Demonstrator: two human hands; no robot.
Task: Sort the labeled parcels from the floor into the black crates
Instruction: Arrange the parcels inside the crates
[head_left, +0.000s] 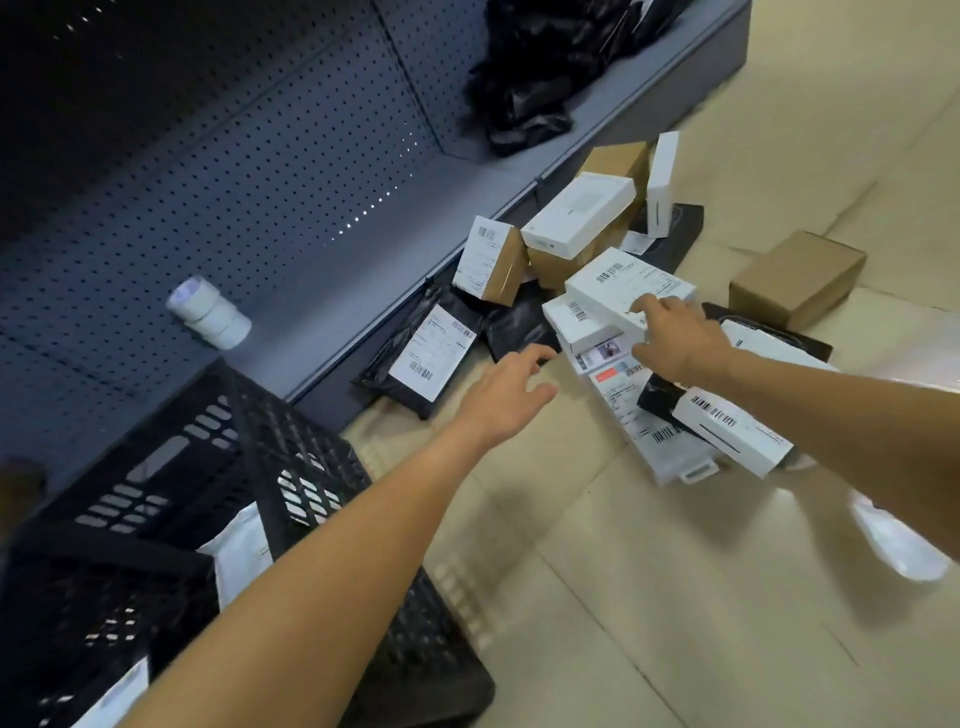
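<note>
Beside the parcel pile (613, 312), bare floor (675, 597) lies open; right hand (675, 338) touches a white box (631, 286) with fingers apart, left hand (511, 395) hovers spread.

No wording or number can be made out; the print is too small and blurred. Barcoded white shipping labels stand on the long white carton (631, 288), on the flat black plastic mailer (415, 358) left of it, on the brown cardboard box (488, 265) behind that mailer, and on the white carton (732, 436) nearer the camera.
</note>
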